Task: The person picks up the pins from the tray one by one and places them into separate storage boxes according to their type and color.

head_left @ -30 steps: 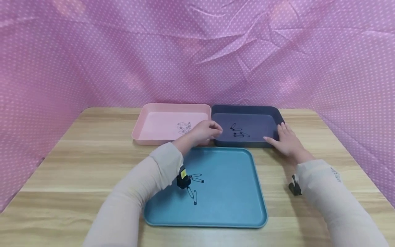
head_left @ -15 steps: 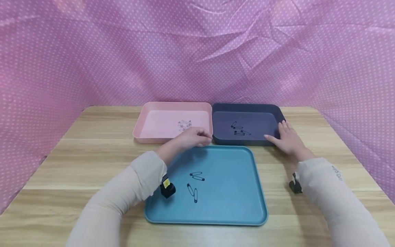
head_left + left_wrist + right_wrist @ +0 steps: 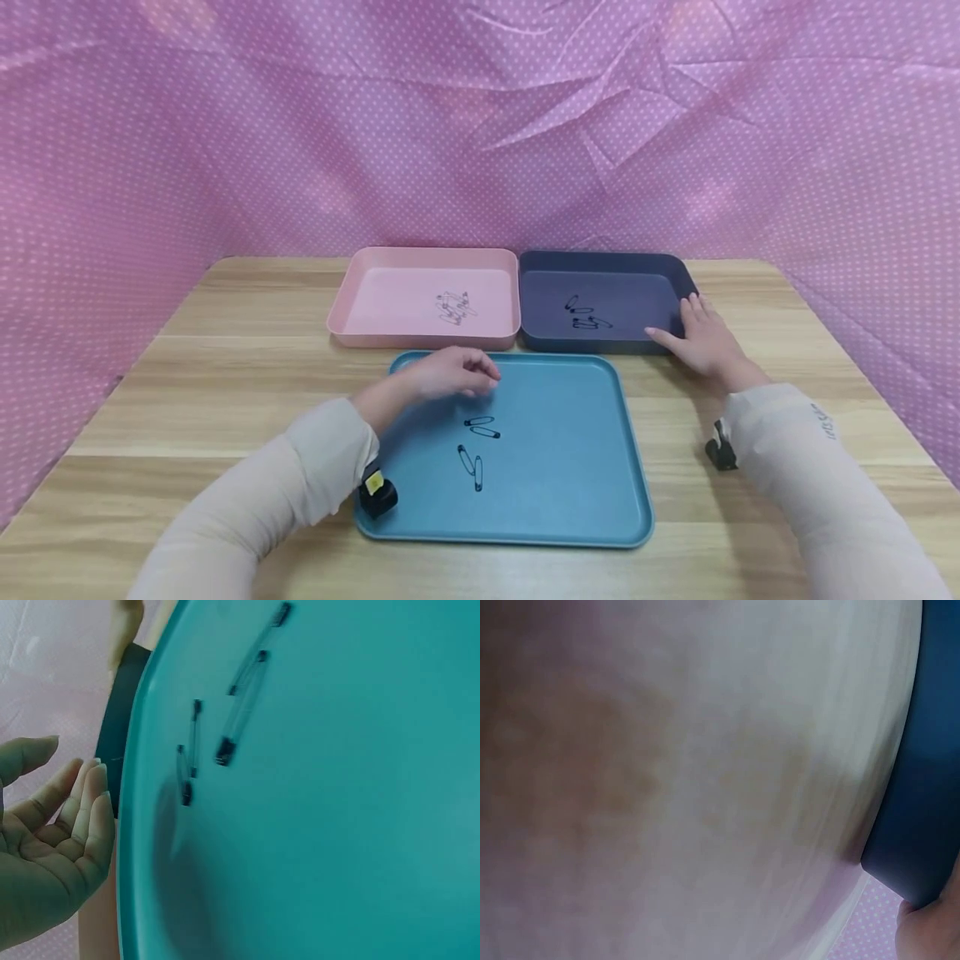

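My left hand (image 3: 453, 372) hovers over the far left part of the teal tray (image 3: 555, 492). Its fingers are loosely bent, and in the left wrist view nothing shows between thumb and fingertips. Several safety pins with black ends lie on that tray, a near pin (image 3: 478, 485) and a farther pin (image 3: 491, 434) among them. At the right front corner of the dark blue tray (image 3: 637, 287), my right hand (image 3: 705, 343) rests with straight fingers on the rim. Only a bit of that hand shows at the edge of the right wrist view.
Behind the teal tray stands a pink tray (image 3: 397, 341) holding a cluster of pale safety pins (image 3: 459, 308). Side by side with it, the dark blue tray holds several black safety pins (image 3: 585, 325). A wooden table (image 3: 247, 375) bears everything; dotted pink cloth (image 3: 375, 150) hangs behind.
My left hand has drawn back from beside the dark blue tray, passing the pink tray's corner, to above the teal tray. The right hand stays on the rim.
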{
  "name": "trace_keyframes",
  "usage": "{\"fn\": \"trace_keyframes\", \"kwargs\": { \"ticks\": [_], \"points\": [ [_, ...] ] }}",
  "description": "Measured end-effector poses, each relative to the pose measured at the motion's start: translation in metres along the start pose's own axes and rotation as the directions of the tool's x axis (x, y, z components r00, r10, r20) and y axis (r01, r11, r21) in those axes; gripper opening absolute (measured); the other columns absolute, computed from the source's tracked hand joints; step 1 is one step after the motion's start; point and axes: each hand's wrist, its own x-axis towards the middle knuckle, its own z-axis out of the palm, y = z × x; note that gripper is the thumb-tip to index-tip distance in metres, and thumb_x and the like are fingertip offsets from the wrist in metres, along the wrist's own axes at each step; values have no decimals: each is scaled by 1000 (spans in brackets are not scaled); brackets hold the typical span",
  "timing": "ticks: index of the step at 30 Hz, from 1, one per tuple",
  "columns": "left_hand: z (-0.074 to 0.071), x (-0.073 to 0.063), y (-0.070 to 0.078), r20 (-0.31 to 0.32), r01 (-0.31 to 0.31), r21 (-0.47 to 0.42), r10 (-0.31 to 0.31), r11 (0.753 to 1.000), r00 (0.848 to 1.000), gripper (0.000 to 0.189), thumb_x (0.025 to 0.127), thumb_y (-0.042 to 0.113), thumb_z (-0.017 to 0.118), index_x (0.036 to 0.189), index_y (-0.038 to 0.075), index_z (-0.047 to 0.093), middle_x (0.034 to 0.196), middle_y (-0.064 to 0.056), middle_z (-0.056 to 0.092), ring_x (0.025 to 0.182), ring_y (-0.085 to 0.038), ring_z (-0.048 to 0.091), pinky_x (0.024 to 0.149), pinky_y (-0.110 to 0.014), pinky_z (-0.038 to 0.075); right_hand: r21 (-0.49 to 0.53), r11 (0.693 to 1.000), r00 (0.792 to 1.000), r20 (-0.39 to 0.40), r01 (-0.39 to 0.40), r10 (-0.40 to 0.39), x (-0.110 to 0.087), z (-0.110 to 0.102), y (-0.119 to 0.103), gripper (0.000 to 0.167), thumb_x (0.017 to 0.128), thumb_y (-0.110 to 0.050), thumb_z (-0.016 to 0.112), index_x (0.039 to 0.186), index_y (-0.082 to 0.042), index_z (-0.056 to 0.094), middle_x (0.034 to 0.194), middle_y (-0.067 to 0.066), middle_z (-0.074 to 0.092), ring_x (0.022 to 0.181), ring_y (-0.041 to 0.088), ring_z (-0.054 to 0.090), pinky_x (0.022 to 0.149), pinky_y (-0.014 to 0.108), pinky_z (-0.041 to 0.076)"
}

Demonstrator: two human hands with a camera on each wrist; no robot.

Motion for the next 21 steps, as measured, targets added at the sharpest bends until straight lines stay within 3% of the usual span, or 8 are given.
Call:
{"fn": "trace_keyframes", "kwargs": {
  "ticks": [5, 14, 21],
  "points": [
    [3, -10, -9, 23, 18, 6, -18, 1000, 1000, 22, 84, 16, 55, 101, 3, 56, 91, -4, 59, 83, -15, 55, 75, -27, 46, 1, 1000, 1000, -6, 3, -3, 0, 0, 0, 94, 83, -60, 30, 129, 18, 4, 134, 35, -5, 124, 41, -9, 99, 50, -1],
    [5, -16, -21, -44, 76, 41, -74, 996, 996, 17, 81, 15, 58, 95, 5, 60, 83, -3, 59, 78, -14, 55, 70, -27, 46, 3, 1000, 1000, -1, 5, -5, -1, -2, 0, 94, 84, -60, 30, 129, 18, 4, 133, 36, -6, 123, 42, -9, 99, 51, -1],
    [8, -17, -25, -90, 87, 152, -74, 985, 993, 9, 77, 10, 61, 85, 9, 63, 76, 1, 59, 70, -14, 51, 63, -26, 43, -1, 1000, 1000, 2, 9, -9, -1, -2, -2, 94, 84, -60, 29, 128, 19, 4, 133, 36, -6, 123, 42, -9, 99, 51, 0]
  ]
}}
